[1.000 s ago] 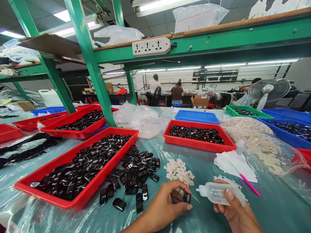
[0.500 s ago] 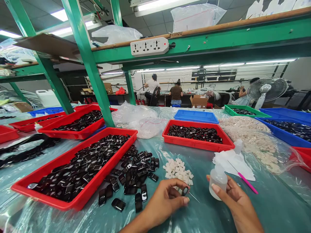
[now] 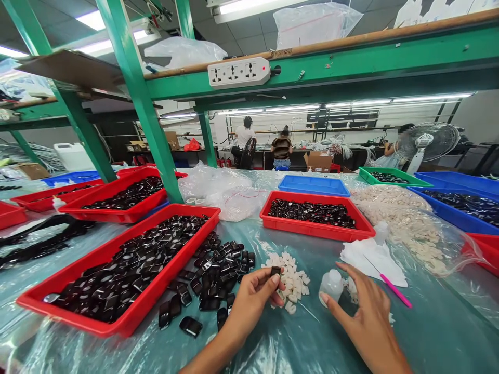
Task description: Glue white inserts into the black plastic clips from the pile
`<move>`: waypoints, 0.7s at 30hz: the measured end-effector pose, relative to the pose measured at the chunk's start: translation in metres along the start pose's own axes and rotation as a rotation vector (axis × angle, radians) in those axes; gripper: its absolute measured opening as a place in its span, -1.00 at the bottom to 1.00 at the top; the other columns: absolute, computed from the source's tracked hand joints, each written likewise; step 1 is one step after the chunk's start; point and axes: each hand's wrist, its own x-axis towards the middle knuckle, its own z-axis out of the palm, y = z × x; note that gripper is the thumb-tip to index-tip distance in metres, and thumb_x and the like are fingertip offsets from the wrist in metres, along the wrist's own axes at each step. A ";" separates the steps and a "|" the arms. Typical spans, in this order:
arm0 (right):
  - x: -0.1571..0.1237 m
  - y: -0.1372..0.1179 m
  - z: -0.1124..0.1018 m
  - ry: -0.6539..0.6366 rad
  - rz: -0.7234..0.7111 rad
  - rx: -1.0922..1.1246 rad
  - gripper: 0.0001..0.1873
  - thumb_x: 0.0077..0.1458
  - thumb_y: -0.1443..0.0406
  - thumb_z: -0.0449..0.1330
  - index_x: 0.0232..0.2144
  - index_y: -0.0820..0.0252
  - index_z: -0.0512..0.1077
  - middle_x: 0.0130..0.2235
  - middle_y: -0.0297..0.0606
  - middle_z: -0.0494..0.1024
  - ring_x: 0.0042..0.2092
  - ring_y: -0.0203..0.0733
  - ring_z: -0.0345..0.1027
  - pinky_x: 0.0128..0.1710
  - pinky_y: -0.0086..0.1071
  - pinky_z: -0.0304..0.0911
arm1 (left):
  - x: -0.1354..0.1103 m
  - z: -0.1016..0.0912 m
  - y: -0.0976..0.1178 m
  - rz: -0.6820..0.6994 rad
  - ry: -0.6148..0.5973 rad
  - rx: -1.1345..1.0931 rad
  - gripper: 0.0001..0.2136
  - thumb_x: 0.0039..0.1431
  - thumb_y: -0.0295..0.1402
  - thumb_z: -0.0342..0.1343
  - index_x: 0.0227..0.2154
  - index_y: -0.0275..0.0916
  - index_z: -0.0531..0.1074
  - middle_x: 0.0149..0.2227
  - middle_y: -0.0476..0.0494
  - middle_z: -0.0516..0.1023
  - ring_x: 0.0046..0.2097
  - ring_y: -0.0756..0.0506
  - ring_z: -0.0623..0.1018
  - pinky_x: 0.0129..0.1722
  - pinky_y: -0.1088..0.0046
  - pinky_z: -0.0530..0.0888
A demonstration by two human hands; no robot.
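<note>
My left hand (image 3: 259, 293) pinches a small glossy black plastic case (image 3: 275, 270) between thumb and fingers. It hovers at the near left edge of a pile of small off-white pieces (image 3: 293, 280). Right of that pile, a translucent plastic bottle (image 3: 332, 285) stands upright on the table. My right hand (image 3: 364, 306) is spread around the bottle, fingers apart, with the thumb tip at its lower front; whether the thumb touches it I cannot tell. Loose black cases (image 3: 212, 280) lie left of my left hand, several of them partly behind it.
A red tray (image 3: 128, 322) full of black cases stands at left, another red tray (image 3: 317, 228) beyond the pile. A pink-handled pick (image 3: 395, 291) lies by white tissue (image 3: 370, 259) at right. A green shelf post (image 3: 156, 130) rises behind the left tray.
The bottle, held in my right hand before, now stands on the table farther left, and the fingers have spread. My left hand has moved up and left with the black case.
</note>
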 end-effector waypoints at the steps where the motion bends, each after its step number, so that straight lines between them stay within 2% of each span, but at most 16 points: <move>1: 0.001 -0.005 -0.004 0.071 -0.069 -0.032 -0.58 0.04 0.08 0.09 -0.07 0.13 0.30 -0.10 -0.05 0.45 -0.08 0.17 0.31 -0.10 0.15 0.09 | 0.000 0.000 0.001 -0.003 0.012 -0.007 -0.63 -0.06 -0.09 0.21 -0.35 -0.35 0.52 -0.50 -0.05 0.49 -0.56 0.03 0.43 -0.50 0.52 0.31; 2: 0.001 -0.009 -0.008 0.115 -0.138 -0.035 -0.65 0.06 0.12 0.09 -0.12 0.13 0.33 -0.14 -0.05 0.47 -0.11 0.16 0.33 -0.15 0.09 0.14 | 0.000 0.000 0.001 -0.008 0.023 -0.016 -0.62 -0.06 -0.09 0.21 -0.33 -0.35 0.52 -0.50 -0.05 0.50 -0.56 0.04 0.43 -0.50 0.52 0.31; 4: 0.000 -0.019 -0.013 0.099 -0.283 0.029 -0.81 0.08 0.23 0.10 -0.23 0.12 0.37 -0.25 -0.12 0.51 -0.21 0.05 0.39 -0.23 -0.07 0.24 | 0.000 0.000 0.002 -0.024 0.034 -0.038 -0.60 -0.05 -0.08 0.21 -0.31 -0.36 0.51 -0.49 -0.07 0.51 -0.55 0.04 0.43 -0.50 0.53 0.31; 7: -0.003 -0.031 -0.013 -0.114 -0.473 0.115 -0.88 0.09 0.36 0.10 -0.30 0.12 0.42 -0.35 -0.23 0.57 -0.30 -0.11 0.46 -0.32 -0.28 0.35 | 0.000 0.000 0.001 -0.068 0.034 -0.097 -0.55 -0.01 -0.02 0.15 -0.31 -0.39 0.51 -0.49 -0.10 0.53 -0.55 0.03 0.44 -0.48 0.51 0.33; 10: -0.007 -0.039 -0.005 -0.289 -0.591 0.034 -0.78 0.07 0.42 0.08 -0.26 0.20 0.49 -0.29 -0.20 0.62 -0.26 -0.09 0.50 -0.28 -0.27 0.42 | 0.000 -0.001 0.000 -0.126 0.015 -0.168 -0.48 0.04 0.05 0.05 -0.29 -0.42 0.49 -0.49 -0.15 0.54 -0.56 0.01 0.47 -0.48 0.50 0.34; 13: -0.009 -0.041 0.006 -0.340 -0.621 -0.040 -0.70 0.07 0.45 0.05 -0.19 0.20 0.49 -0.23 -0.16 0.61 -0.22 -0.04 0.50 -0.27 -0.23 0.44 | -0.001 -0.001 -0.001 -0.176 -0.031 -0.216 -0.41 0.07 0.09 -0.04 -0.26 -0.46 0.48 -0.48 -0.19 0.54 -0.56 0.01 0.48 -0.49 0.52 0.34; 15: -0.010 -0.041 0.013 -0.340 -0.613 -0.042 -0.68 0.09 0.47 0.00 -0.19 0.18 0.47 -0.25 -0.17 0.60 -0.25 -0.05 0.50 -0.31 -0.23 0.44 | -0.001 -0.001 -0.001 -0.196 -0.059 -0.235 -0.38 0.08 0.11 -0.08 -0.25 -0.47 0.47 -0.47 -0.21 0.55 -0.56 0.01 0.49 -0.49 0.52 0.35; 21: -0.014 -0.038 0.030 -0.348 -0.592 -0.002 -0.73 0.02 0.57 0.03 -0.35 0.21 0.43 -0.40 -0.21 0.55 -0.38 -0.07 0.46 -0.44 -0.23 0.42 | -0.003 0.000 -0.002 -0.220 -0.096 -0.254 -0.36 0.12 0.11 -0.15 -0.23 -0.47 0.46 -0.45 -0.25 0.56 -0.55 0.00 0.51 -0.48 0.52 0.38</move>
